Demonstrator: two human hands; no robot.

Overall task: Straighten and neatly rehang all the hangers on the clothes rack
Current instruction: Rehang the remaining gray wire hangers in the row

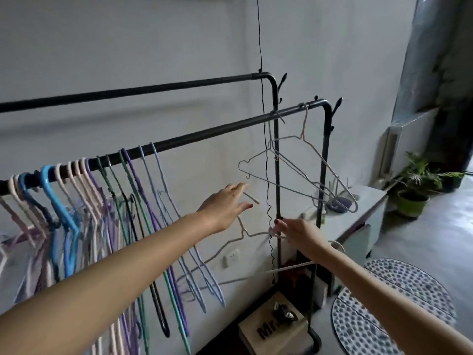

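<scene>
The hanger I'm handling, a pale wire hanger (pixel 245 233), sits low in the middle of the frame, off the rail, its hook end up by my left hand (pixel 225 204) and its shoulder running right to my right hand (pixel 298 233). My left fingers are stretched forward and close together, and a thin pale end of wire shows beyond the fingertips; whether they pinch it or only touch it, I cannot tell. My right fingers curl round the wire just beside the rack's rear upright, pinching it.

Above, in the right centre, two more wire hangers (pixel 302 172) hang crooked from the front rail (pixel 210 135), tilted and overlapping each other near the corner. Along the left half of that rail the coloured hangers (pixel 107 201) are bunched tight, pink, blue, green and purple. The back rail (pixel 153 88) in the upper left carries nothing that I can see.

A thin black cord (pixel 265 149) drops from the top of the frame straight through my working space, curling low down beside my right hand. That is my main worry: lifting the hanger toward the rail could snag its hook on the cord or on the two tangled hangers. A loose left-hand contact could also let the hanger swing or drop onto the box (pixel 271 329) at the bottom.
</scene>
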